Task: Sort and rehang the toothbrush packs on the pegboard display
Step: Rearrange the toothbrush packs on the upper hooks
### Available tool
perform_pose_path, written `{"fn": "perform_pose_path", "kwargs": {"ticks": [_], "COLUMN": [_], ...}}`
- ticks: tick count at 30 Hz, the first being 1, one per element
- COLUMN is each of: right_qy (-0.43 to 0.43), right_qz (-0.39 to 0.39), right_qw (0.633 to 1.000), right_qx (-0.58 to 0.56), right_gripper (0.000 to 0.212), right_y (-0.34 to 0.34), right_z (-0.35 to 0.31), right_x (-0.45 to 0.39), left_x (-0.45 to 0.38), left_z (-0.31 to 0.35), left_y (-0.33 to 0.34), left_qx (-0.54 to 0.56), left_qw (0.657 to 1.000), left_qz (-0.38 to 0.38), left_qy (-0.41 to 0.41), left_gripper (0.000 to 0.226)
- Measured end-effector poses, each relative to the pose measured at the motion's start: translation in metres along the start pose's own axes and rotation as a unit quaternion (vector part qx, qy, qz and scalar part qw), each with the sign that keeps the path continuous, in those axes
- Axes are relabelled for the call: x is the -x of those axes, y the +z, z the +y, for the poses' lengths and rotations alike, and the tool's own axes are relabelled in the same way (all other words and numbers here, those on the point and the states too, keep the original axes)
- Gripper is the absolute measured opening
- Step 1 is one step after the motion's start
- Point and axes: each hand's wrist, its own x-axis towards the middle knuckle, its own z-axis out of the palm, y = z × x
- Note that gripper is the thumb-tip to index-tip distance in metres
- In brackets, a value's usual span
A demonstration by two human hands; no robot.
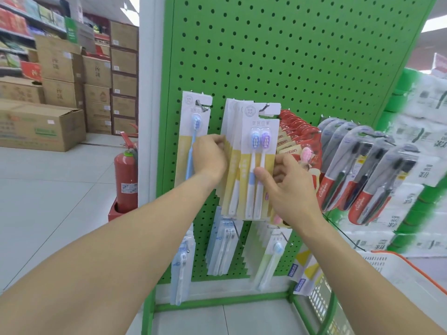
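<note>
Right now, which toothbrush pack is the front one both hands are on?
On the green pegboard, find the middle hook's yellow-and-white stack. The front twin pack shows one blue and one purple brush head; the pack on the left hook holds a single blue brush.

In front of me stood the green pegboard (pixel 278 56), its hooks carrying yellow-and-white toothbrush packs (pixel 260 163), red packs (pixel 296 131) beside them and red-based Colgate packs (pixel 362 175) further right. Below hung a lower row of pale blue packs (pixel 221 247) and light green packs (pixel 268 259).
</note>
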Motion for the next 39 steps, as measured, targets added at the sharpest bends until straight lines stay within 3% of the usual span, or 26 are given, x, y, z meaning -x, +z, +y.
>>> {"fn": "perform_pose_path", "kwargs": {"ticks": [10, 21, 39], "right_qy": [-0.018, -0.006, -0.002], "right_qz": [-0.001, 0.003, 0.000], "right_qw": [1.000, 1.000, 0.999], "right_qx": [-0.021, -0.021, 0.051], "right_gripper": [0.017, 0.016, 0.018], "right_y": [-0.002, -0.002, -0.014], "right_z": [0.005, 0.005, 0.002], "right_x": [-0.002, -0.001, 0.000], "left_x": [-0.005, 0.007, 0.024], "left_z": [-0.010, -0.015, -0.015], "left_y": [0.011, -0.012, -0.037], "left_qx": [0.033, -0.025, -0.039], "left_qw": [0.999, 0.989, 0.994], "left_qz": [0.014, 0.043, 0.015], "left_qy": [0.010, 0.142, 0.105], "left_gripper": [0.019, 0.020, 0.010]}}
